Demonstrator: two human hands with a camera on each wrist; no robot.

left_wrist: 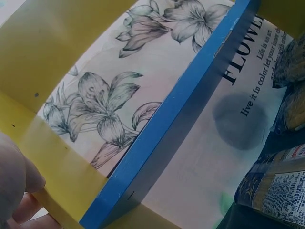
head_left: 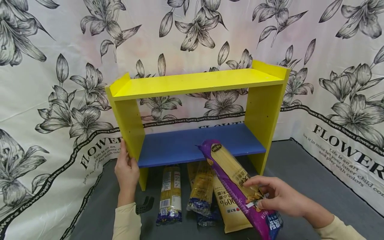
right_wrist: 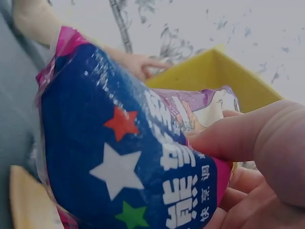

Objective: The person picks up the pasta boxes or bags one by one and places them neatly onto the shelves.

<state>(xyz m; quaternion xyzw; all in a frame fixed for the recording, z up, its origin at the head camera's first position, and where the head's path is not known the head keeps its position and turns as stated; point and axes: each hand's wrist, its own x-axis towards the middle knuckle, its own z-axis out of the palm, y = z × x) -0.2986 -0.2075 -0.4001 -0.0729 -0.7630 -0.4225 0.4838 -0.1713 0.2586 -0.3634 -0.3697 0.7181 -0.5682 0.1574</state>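
My right hand [head_left: 280, 196] holds a long purple pasta packet [head_left: 229, 180] by its lower part, thumb on one side and fingers on the other. The packet tilts, its top end in front of the blue shelf board [head_left: 180, 143]. In the right wrist view, its dark blue end with stars [right_wrist: 119, 157] is close up. My left hand [head_left: 127, 171] grips the front edge of the left side panel [head_left: 127, 123] of a yellow shelf unit. In the left wrist view, the thumb [left_wrist: 21, 171] lies against the yellow panel, with fingers partly hidden behind the edge.
Below the blue board lie a clear spaghetti packet [head_left: 170, 196], another clear pasta packet [head_left: 201, 190] and a yellow-beige packet [head_left: 232, 213]. A small black object [head_left: 145, 205] is by my left wrist. Flower-printed cloth [head_left: 75, 40] hangs behind the grey table surface [head_left: 300, 166].
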